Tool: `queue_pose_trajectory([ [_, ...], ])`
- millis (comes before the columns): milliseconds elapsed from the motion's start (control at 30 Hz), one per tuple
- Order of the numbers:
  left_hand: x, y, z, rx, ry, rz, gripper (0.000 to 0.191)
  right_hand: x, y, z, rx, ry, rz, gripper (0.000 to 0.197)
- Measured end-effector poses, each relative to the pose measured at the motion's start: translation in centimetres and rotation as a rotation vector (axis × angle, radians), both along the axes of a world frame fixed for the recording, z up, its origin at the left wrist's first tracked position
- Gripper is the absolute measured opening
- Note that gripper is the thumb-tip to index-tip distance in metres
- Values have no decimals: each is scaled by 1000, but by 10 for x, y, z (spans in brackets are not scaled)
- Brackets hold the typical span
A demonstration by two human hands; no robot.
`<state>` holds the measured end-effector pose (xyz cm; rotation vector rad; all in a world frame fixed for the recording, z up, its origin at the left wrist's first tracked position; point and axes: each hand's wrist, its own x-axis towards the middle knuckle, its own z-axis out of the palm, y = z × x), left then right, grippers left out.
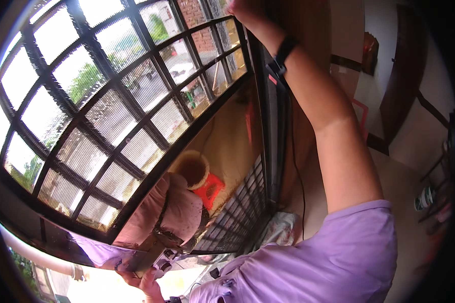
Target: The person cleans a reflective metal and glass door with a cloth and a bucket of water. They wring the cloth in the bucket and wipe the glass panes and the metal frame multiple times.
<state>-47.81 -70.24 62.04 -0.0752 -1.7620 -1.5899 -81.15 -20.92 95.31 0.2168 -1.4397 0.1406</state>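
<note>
A dark-framed door with a gridded mesh screen (115,77) fills the left of the view, slanted. Below the mesh is a glossy brown panel (231,128). My right arm, with a black wristband (284,55), reaches up along the door's side. My right hand (240,9) is at the frame's corner, cut off by the top rim, so its grip is unclear. Low on the left, my left hand (148,280) has its thumb and fingers around the door's edge (146,261), beside a metal lock fitting (165,261).
A round tub (191,170) and a red plastic stool (210,191) show in the glossy panel, apparently as reflections. A black cord (294,151) hangs beside the door. A crumpled plastic bag (282,227) lies by its base. Furniture stands at the far right.
</note>
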Motion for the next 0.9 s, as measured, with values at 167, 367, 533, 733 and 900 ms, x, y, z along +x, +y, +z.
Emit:
queue_pose_trajectory([
  [167, -3, -26, -20, -220, 67, -8, 82, -15, 9, -161, -69, -26, -54, 52],
  [367, 11, -57, -29, -512, 46, 14, 64, 21, -25, -258, -206, -247, 123, 56],
  [533, 8, -7, 4, -71, -24, -175, 64, 86, -107, -260, -168, -255, 315, 58],
  [733, -5, 30, 36, 60, 85, -250, 69, 141, -202, -270, 102, -126, 386, 50],
  [900, -6, 8, 15, -53, 81, -307, 76, 226, -294, -247, 395, -66, 583, 40],
])
